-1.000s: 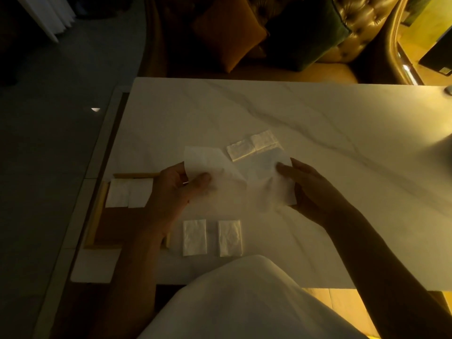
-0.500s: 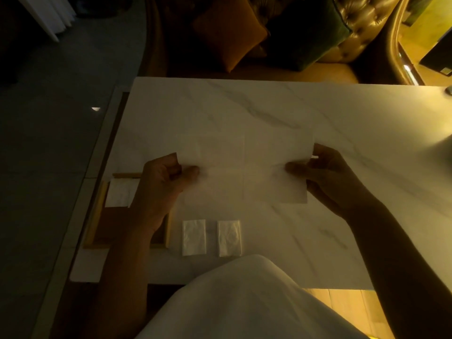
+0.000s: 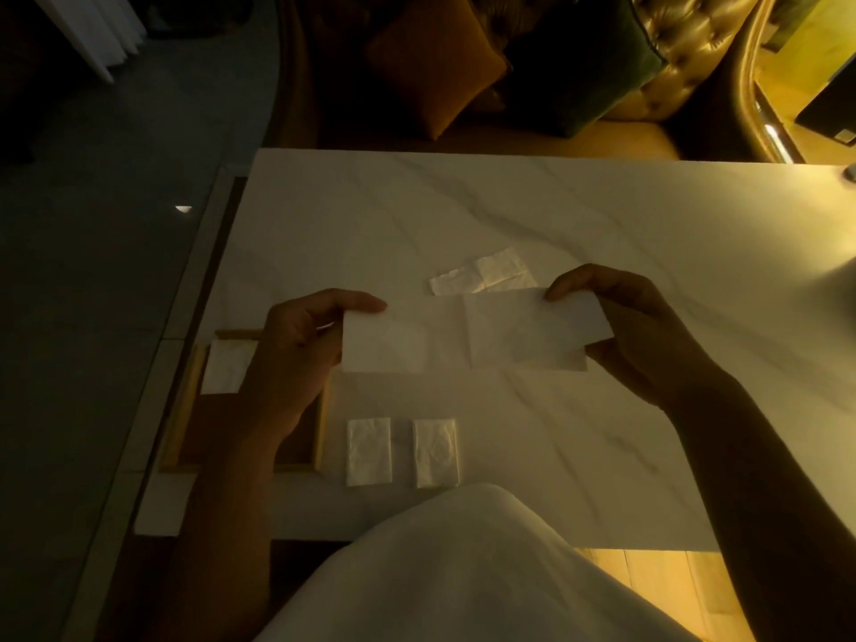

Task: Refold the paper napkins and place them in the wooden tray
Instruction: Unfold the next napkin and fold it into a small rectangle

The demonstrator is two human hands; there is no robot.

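I hold a white paper napkin (image 3: 472, 335) stretched flat as a long strip above the marble table (image 3: 463, 215). My left hand (image 3: 301, 345) pinches its left end and my right hand (image 3: 634, 331) pinches its right end. Behind it a partly unfolded napkin (image 3: 481, 276) lies on the table. Two folded napkins (image 3: 369, 451) (image 3: 436, 452) lie side by side near the front edge. The wooden tray (image 3: 183, 410) sits at the left, partly under my left arm, with a folded napkin (image 3: 227, 366) in its far corner.
A sofa with an orange cushion (image 3: 431, 62) stands beyond the table's far edge. The floor drops away to the left of the tray. My white-clothed lap (image 3: 463, 572) fills the bottom of the view.
The napkin was first crumpled open between my hands, then spread wide; now it is folded in half into a narrower strip, and the napkin behind it shows again.
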